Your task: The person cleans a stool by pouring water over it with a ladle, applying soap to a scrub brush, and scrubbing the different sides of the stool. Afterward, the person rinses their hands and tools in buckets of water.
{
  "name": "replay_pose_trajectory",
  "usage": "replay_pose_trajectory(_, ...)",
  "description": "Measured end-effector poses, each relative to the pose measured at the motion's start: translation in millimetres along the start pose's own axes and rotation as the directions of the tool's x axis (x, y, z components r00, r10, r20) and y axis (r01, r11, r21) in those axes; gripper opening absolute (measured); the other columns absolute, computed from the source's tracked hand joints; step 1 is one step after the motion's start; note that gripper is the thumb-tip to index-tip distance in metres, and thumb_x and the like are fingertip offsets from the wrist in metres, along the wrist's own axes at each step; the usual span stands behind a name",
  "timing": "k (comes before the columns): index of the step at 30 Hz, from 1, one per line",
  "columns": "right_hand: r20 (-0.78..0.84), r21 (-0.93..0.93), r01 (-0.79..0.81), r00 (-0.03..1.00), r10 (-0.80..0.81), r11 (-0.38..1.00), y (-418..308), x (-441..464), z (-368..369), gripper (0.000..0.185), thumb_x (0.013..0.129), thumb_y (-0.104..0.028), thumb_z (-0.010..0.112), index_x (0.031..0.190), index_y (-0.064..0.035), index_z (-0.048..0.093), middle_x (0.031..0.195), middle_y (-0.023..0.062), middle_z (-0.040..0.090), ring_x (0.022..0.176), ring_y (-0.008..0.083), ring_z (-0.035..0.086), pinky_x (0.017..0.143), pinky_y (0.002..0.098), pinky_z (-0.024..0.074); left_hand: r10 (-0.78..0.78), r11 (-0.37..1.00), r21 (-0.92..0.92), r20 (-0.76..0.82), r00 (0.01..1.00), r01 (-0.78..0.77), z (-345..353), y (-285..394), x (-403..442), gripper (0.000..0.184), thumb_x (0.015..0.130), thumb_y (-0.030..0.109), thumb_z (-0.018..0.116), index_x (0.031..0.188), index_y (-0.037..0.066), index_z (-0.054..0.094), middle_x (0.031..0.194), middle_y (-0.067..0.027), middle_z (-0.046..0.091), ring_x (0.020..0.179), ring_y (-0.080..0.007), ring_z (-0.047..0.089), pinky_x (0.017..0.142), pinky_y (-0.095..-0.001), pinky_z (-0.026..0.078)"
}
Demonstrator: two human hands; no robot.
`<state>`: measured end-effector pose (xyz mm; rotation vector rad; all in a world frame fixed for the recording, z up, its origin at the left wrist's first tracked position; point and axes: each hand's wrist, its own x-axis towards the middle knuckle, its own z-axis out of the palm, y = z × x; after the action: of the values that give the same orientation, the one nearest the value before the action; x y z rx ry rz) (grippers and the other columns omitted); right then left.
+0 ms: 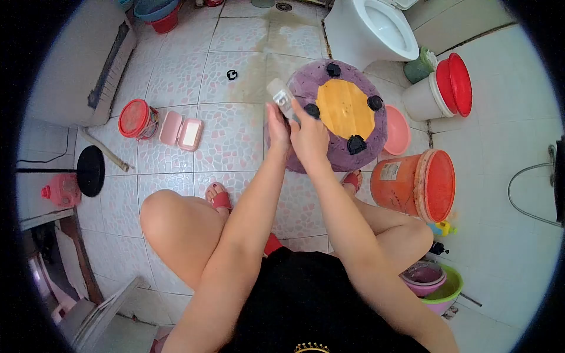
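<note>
My left hand (pixel 278 130) and my right hand (pixel 310 136) are close together in front of me. Between them is a pale, translucent bottle-like object (pixel 281 97) with whitish markings, tilted up to the left. My right fingers close around its lower part, and my left palm presses along its side. Something dark shows between the hands, too hidden to name. Just beyond and to the right lies an upturned round stool (pixel 369 70) with purple plush around a wooden base (pixel 346 112). Several black wrapped feet (pixel 356 145) stick up from it.
A small black ring-shaped piece (pixel 232 75) lies on the tiled floor. Left are a red-lidded bucket (pixel 134 119) and an open pink case (pixel 190 135). On the right stand an orange bucket (pixel 394 182), a pink basin (pixel 396 130) and a white bucket (pixel 421 99). A toilet (pixel 347 35) is behind.
</note>
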<state>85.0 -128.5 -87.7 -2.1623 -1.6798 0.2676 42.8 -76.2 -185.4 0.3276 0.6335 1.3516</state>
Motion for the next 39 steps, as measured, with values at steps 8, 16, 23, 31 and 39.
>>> replay_pose_trajectory(8,0.002,-0.047,0.012,1.000,-0.011,0.999,51.1,-107.7,-19.0,0.065,0.087,-0.008,0.063,0.146,-0.0294,0.047,0.078,0.0149,0.066,0.070,0.0363,0.065,0.065,0.0448,0.0506,0.020,1.000,0.019,0.039,0.999,-0.021,3.0,4.7,-4.5,0.076,0.103,0.058,0.018,0.153,0.002,0.029,0.159,-0.0138,0.030,0.147,-0.0274,0.025,0.120,-0.0406,0.017)
replay_pose_trajectory(16,-0.033,-0.006,0.046,0.998,-0.046,0.999,78.9,-139.0,-25.4,0.062,0.089,-0.007,0.061,0.146,-0.0257,0.047,0.079,0.0161,0.065,0.070,0.0332,0.065,0.066,0.0423,0.0500,0.020,0.999,0.036,0.069,0.997,-0.023,-6.3,-0.4,-1.5,0.078,0.103,0.058,0.015,0.151,-0.001,0.029,0.158,-0.0159,0.031,0.147,-0.0242,0.024,0.121,-0.0370,0.013)
replay_pose_trajectory(23,0.014,0.008,0.000,1.000,0.000,1.000,19.6,-52.7,-9.7,0.054,0.089,-0.007,0.061,0.141,-0.0196,0.053,0.083,0.0247,0.065,0.078,0.0419,0.065,0.070,0.0484,0.0487,-0.058,0.998,-0.027,0.069,0.996,0.060,-11.1,-9.8,6.6,0.077,0.103,0.060,0.017,0.151,0.002,0.032,0.152,-0.0141,0.040,0.141,-0.0239,0.035,0.117,-0.0354,0.023)
replay_pose_trajectory(31,-0.065,0.012,-0.026,0.998,0.026,1.000,-8.1,40.1,23.6,0.053,0.087,-0.012,0.064,0.139,-0.0183,0.055,0.082,0.0264,0.067,0.079,0.0434,0.066,0.073,0.0516,0.0502,0.040,0.996,0.076,0.140,0.989,-0.051,-4.9,0.3,-1.5,0.077,0.103,0.058,0.019,0.153,-0.001,0.024,0.159,-0.0164,0.027,0.147,-0.0263,0.024,0.120,-0.0372,0.016)
replay_pose_trajectory(39,0.023,-0.014,0.003,1.000,-0.003,1.000,-2.5,1.6,9.6,0.055,0.090,-0.016,0.060,0.144,-0.0167,0.048,0.084,0.0245,0.068,0.080,0.0435,0.067,0.071,0.0546,0.0515,-0.036,0.999,0.035,0.026,0.999,0.035,-2.9,-3.2,2.3,0.071,0.103,0.056,0.024,0.147,0.001,0.034,0.144,-0.0157,0.046,0.133,-0.0247,0.042,0.114,-0.0372,0.028)
